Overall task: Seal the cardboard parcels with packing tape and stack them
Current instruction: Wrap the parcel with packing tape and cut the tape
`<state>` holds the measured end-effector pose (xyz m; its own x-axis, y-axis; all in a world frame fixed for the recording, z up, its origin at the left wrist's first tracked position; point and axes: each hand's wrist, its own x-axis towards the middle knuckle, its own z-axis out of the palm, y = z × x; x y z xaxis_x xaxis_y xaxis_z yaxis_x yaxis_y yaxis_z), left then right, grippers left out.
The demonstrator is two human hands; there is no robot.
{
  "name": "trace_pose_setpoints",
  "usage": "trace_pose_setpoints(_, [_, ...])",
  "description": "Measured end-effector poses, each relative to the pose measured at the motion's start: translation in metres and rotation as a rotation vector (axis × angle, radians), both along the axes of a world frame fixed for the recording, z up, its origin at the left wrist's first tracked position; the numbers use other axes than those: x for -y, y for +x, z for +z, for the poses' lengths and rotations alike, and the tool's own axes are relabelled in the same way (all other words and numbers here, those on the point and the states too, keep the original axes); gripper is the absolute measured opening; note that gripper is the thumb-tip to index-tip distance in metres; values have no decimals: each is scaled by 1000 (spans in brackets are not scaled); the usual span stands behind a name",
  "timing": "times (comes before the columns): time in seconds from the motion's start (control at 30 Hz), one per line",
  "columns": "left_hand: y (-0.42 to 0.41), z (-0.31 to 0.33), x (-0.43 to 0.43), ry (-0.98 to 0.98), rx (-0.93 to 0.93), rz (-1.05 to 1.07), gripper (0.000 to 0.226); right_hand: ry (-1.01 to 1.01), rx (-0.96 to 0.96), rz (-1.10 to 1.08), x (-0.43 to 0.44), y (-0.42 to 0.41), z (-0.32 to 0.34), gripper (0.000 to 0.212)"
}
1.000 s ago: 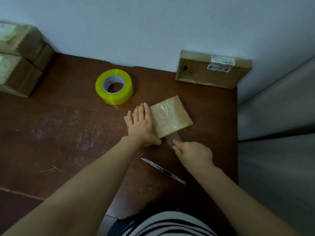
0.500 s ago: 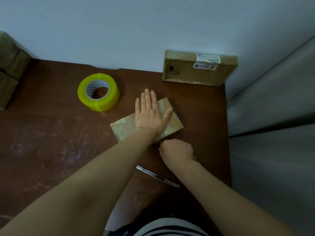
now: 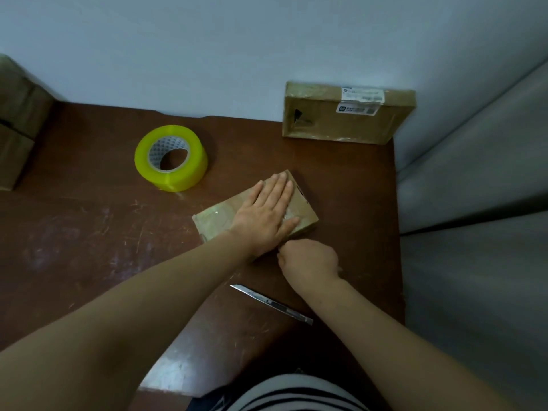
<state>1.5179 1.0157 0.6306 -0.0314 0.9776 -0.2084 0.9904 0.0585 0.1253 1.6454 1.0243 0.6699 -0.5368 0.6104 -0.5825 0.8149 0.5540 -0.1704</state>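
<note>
A small cardboard parcel [image 3: 216, 221], glossy with clear tape, lies on the brown table [image 3: 89, 232]. My left hand [image 3: 267, 215] presses flat on its top with straight fingers. My right hand [image 3: 308, 259] sits curled against the parcel's near edge, pinching the tape strip's loose end there; the strip itself is mostly hidden under the hand. A yellow-green roll of packing tape [image 3: 170, 158] stands to the parcel's upper left, apart from both hands.
A metal utility knife [image 3: 272, 305] lies on the table just below my right wrist. A flat labelled parcel [image 3: 347, 117] leans against the back wall. Stacked cardboard boxes [image 3: 14, 129] stand at the far left. The table's right edge runs close beside the small parcel.
My left hand slid from the parcel's left end across to its right part. My right hand moved the tape end in against the parcel's near edge. The parcel turned slightly.
</note>
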Motion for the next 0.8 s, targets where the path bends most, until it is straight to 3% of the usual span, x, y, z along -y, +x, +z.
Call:
trace_pose_setpoints(0.13, [1, -2, 9, 36, -34, -186, 70, 4, 65, 4, 1, -2, -5, 33])
trace_pose_setpoints(0.27, [1, -3, 8, -3, 26, -183, 69, -17, 91, 12, 4, -1, -2, 31])
trace_pose_setpoints(0.4, [-19, -7, -4, 41, 21, 238, 80, -43, 72, 14, 1, -3, -1, 26])
trace_pose_setpoints(0.5, [-22, -8, -5, -29, -2, 329, 79, -39, 73, 7, 2, -4, -4, 24])
trace_pose_setpoints(0.67, [3, -8, 13, 25, -15, -31, 74, -28, 81, -2, 4, -6, -8, 26])
trace_pose_setpoints(0.8, [-1, -5, 18, 26, 12, -123, 64, -26, 91, 21, 7, -5, -5, 26])
